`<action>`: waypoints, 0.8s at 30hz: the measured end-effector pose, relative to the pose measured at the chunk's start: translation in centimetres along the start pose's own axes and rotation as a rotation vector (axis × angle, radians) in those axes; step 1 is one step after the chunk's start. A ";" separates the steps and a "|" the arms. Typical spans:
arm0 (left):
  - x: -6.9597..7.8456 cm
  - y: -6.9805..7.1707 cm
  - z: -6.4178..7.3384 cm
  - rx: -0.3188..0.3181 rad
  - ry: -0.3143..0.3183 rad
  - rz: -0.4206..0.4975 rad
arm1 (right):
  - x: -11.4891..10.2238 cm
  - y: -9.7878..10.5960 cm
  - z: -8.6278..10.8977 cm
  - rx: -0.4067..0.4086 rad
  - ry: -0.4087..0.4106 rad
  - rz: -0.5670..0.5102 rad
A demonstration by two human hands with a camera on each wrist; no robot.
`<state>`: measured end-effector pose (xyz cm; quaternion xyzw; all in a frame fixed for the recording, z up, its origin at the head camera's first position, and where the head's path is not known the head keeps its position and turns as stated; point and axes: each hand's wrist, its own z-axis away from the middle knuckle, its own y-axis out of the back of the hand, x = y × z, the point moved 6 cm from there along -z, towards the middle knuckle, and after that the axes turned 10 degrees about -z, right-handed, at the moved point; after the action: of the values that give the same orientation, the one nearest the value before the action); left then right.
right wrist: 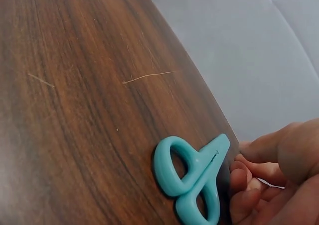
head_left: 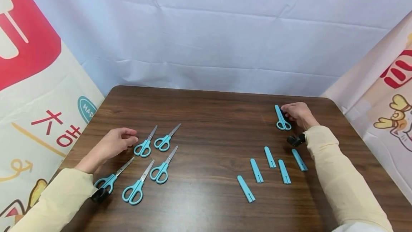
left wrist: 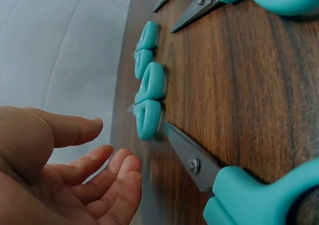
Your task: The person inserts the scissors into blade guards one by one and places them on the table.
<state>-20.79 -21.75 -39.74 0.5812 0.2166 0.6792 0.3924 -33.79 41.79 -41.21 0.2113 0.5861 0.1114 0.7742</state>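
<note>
Near the back right of the table, a pair of scissors with light-blue handles (head_left: 283,123) lies flat, its blades covered by a matching sheath (head_left: 278,111). Just right of that sheath is my right hand (head_left: 297,113), fingers loosely curled with nothing seen in them; whether it touches the sheath I cannot tell. My left hand (head_left: 115,144) hovers at the left with relaxed, slightly bent fingers and holds nothing. Bare-bladed scissors (head_left: 142,148) lie nearest its fingertips, and another pair (left wrist: 239,190) lies below the hand, partly hidden by the wrist camera in the head view.
Several uncovered scissors (head_left: 133,192) lie in a loose group on the left of the brown wooden table (head_left: 206,117). Several loose light-blue sheaths (head_left: 256,170) are spread over the right half. A pale cloth (head_left: 206,38) hangs behind the table's back edge.
</note>
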 end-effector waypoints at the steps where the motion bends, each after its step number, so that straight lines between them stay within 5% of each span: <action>1: 0.1 0.0 0.0 0.005 -0.003 -0.022 | 0.0 0.1 0.1 -0.003 -0.001 0.004; 24: 1.3 -1.2 -0.4 -0.052 0.030 -0.244 | -1.6 2.1 5.6 -0.088 0.111 -0.121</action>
<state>-20.88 -19.91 -39.94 0.5300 0.2736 0.6404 0.4838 -28.75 41.88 -37.65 0.1348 0.6345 0.1019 0.7542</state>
